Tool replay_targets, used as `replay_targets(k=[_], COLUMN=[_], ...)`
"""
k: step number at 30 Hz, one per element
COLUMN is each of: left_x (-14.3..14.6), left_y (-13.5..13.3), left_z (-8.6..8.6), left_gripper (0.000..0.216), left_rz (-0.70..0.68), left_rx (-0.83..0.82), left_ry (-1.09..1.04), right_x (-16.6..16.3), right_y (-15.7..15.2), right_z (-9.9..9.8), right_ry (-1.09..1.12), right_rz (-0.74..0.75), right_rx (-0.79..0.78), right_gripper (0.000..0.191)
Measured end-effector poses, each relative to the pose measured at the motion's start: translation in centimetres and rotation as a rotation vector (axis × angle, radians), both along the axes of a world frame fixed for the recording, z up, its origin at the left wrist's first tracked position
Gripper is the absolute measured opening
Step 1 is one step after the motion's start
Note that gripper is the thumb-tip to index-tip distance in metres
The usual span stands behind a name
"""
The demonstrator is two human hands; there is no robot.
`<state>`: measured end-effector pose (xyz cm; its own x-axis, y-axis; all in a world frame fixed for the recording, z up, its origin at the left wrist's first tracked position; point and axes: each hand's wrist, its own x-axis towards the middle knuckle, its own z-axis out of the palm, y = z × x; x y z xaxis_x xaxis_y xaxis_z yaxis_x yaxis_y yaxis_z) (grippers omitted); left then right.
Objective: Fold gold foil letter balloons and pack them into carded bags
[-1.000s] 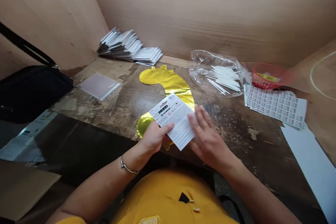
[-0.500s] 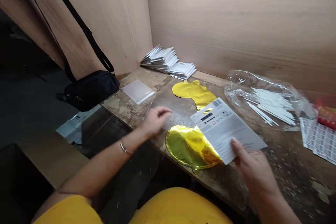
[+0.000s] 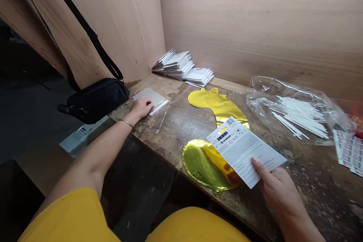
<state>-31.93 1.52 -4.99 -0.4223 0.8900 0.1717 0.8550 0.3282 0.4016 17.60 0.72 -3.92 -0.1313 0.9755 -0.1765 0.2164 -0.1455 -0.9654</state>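
Observation:
My right hand (image 3: pixel 279 187) holds a white printed header card (image 3: pixel 245 149) by its near lower corner, thumb on top. The card has a yellow hang slot and a barcode, and it covers part of a shiny gold foil balloon (image 3: pixel 207 166). That curved balloon lies flat on the bench, with its other end (image 3: pixel 204 100) farther back. At the left, my left hand (image 3: pixel 141 107) rests with curled fingers on a stack of clear plastic bags (image 3: pixel 154 94). Its fingertips press on the bags and are partly hidden.
Stacks of packed white cards (image 3: pixel 178 66) stand in the back corner. A clear bag of white sticks (image 3: pixel 303 117) lies at the right, beside printed label sheets (image 3: pixel 348 149). A black pouch (image 3: pixel 98 100) hangs at the left edge of the wooden bench (image 3: pixel 190 117).
My left hand has moved left and away from me, from above the bench onto the plastic bags. My right hand keeps the card, which has tilted and shifted slightly.

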Motion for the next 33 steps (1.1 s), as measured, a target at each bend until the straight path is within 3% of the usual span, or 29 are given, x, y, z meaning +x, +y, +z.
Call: replay_targets(k=[6, 10, 13, 16, 18, 20, 22, 25, 27, 29, 33], left_x=[-0.6, -0.2, -0.8, 0.6, 4.1, 9.6, 15.7, 23.3, 26.4, 28.1, 29.2], left_y=[0.2, 0.4, 1.0, 0.8, 0.0, -1.2, -2.5, -3.8, -3.9, -3.3, -2.4], left_z=[0.2, 0.4, 2.9, 7.2, 9.5, 10.2, 9.0, 5.4, 3.2, 1.9, 1.5], left_gripper=[0.019, 0.016, 0.022, 0.028, 0.023, 0.016, 0.012, 0.008, 0.009, 0.012, 0.013], left_rz=[-0.009, 0.09, 0.207, 0.301, 0.229, -0.02, -0.319, -0.575, -0.635, -0.64, -0.623], left_rx=[-0.008, 0.011, 0.053, 0.141, 0.213, 0.264, 0.29, 0.288, 0.241, 0.196, 0.141], left_ry=[0.019, 0.036, 0.043, 0.079, 0.115, 0.15, 0.143, 0.032, -0.025, -0.032, 0.021], right_x=[-0.3, 0.0, 0.3, 0.4, 0.2, 0.0, 0.2, 1.7, 3.0, 3.9, 4.3], right_y=[0.0, 0.0, 0.1, 0.1, 0.2, 0.4, 0.6, 0.0, -1.5, -3.6, -6.3], right_z=[0.1, -0.3, -0.4, -0.5, -0.6, -0.6, -0.3, 1.1, 2.6, 4.0, 3.9], right_ry=[-0.031, -0.043, -0.046, -0.04, -0.042, -0.044, -0.036, -0.043, -0.107, -0.178, -0.272], right_rz=[0.046, 0.048, 0.04, 0.02, -0.014, -0.066, -0.151, -0.361, -0.46, -0.451, -0.296], right_rx=[0.041, 0.05, 0.042, 0.041, 0.048, 0.083, 0.153, 0.289, 0.349, 0.324, 0.23], right_gripper=[0.041, 0.043, 0.044, 0.043, 0.042, 0.041, 0.04, 0.046, 0.048, 0.045, 0.04])
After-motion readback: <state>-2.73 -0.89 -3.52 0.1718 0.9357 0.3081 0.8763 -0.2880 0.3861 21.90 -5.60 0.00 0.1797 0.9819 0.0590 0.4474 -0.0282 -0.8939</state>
